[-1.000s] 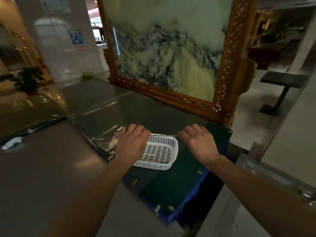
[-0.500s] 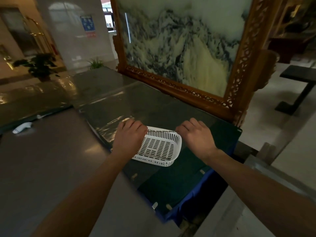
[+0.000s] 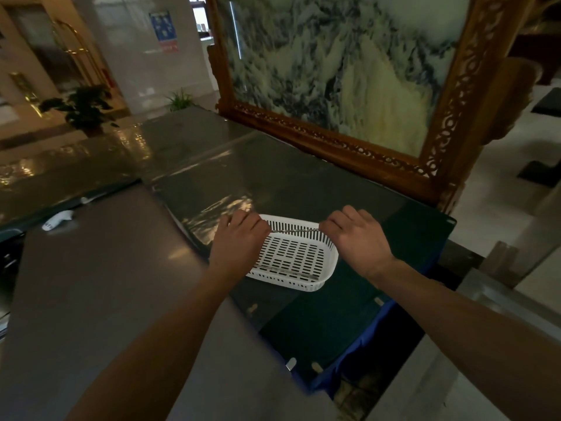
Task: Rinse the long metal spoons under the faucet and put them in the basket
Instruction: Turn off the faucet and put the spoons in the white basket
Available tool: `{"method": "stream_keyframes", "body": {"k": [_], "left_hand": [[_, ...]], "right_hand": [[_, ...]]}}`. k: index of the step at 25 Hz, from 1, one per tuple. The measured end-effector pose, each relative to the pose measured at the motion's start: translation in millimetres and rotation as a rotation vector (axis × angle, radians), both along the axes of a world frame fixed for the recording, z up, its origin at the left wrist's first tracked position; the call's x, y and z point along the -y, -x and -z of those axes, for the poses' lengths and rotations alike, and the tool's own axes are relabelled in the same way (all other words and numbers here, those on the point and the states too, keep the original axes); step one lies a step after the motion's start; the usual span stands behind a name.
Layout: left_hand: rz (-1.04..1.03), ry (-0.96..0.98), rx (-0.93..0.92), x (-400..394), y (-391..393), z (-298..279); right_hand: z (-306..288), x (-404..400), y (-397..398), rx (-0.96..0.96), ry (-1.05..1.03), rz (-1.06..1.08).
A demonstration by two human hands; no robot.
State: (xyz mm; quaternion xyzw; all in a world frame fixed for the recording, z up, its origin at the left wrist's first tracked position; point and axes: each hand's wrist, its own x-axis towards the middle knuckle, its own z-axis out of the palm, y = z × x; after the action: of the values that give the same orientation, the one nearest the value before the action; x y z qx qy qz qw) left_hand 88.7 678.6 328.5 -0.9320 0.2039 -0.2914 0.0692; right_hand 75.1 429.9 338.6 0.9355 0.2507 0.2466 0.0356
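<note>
Two bare forearms are seen reaching in from the lower edge of the frame toward the middle. The left hand (image 3: 241, 240) is curled at the left end of a white slotted basket (image 3: 296, 258), and the right hand (image 3: 358, 238) is curled at its right end. A thin metal spoon (image 3: 294, 230) is held level between them above the far half of the basket — one end is pinched in the left hand's fingers (image 3: 258, 221), the other in the right hand's fingers (image 3: 329, 224). A second metal spoon (image 3: 288, 270) is seen lying along the basket's near wall, inside it. The basket is set on the dark, glossy worktop (image 3: 288, 186) at the centre of the frame. A small white object (image 3: 57, 220) lies on the surface at the left. Behind the worktop, in the upper right, a marble panel in a carved wooden frame (image 3: 334, 138) is stood upright — potted plants (image 3: 83, 107) are visible at the upper left.
</note>
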Motion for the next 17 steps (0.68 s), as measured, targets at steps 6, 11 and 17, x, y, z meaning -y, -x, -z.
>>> {"method": "stream_keyframes", "body": {"k": [6, 11, 17], "left_hand": [[0.063, 0.008, -0.024, -16, -54, 15], [0.082, -0.015, -0.107, -28, -96, 40], [0.071, 0.011, -0.204, -41, -137, 80]], "right_hand": [[19, -17, -40, -0.06, -0.016, 0.068], [42, -30, -76, -0.089, -0.002, 0.101], [82, -45, -112, -0.155, 0.022, 0.137]]}}
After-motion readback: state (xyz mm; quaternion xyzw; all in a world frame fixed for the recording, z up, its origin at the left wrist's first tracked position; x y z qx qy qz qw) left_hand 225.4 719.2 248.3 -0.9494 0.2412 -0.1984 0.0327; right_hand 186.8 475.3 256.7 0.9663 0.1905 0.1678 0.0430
